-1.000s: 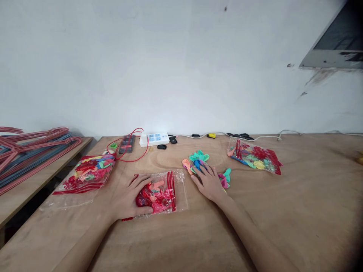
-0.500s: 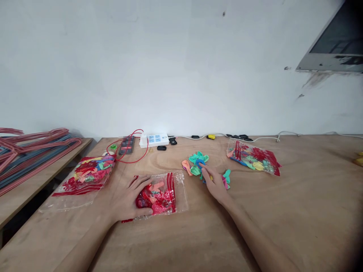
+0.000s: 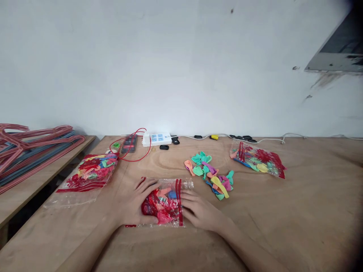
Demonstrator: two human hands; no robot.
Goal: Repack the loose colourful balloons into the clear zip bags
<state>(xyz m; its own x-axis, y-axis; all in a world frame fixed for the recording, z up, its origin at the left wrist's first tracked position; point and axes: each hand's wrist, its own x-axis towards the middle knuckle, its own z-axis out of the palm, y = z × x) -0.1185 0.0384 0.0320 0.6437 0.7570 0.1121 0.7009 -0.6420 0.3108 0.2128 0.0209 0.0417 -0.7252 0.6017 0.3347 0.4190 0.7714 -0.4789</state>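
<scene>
Balloons (image 3: pixel 160 202) packed inside a clear resealable bag (image 3: pixel 187 184) are sitting at lower centre of the frame, held between a person's two bare hands on a plywood desk (image 3: pixel 292 226). The left hand (image 3: pixel 133 202) is lying flat across the bag's left end with its fingers spread, while the right hand (image 3: pixel 200 211) is pressing open-palmed against the right end beside a red zip strip (image 3: pixel 179 202). Neither hand is closing into a grip. The bag's long axis is running left to right, with each hand at one end. Loose deflated balloons (image 3: pixel 211 175) are spreading just above and to the right, nearer the right hand but not touching it. A second bag (image 3: pixel 90 173) is lying left of centre and a third bag (image 3: pixel 258 160) at centre right. A white power strip (image 3: pixel 157 139) and a red cord (image 3: pixel 136 158) are lying along the desk's far edge, while wire hangers (image 3: pixel 34 151) are stacked on a side desk (image 3: pixel 34 196) at far left.
</scene>
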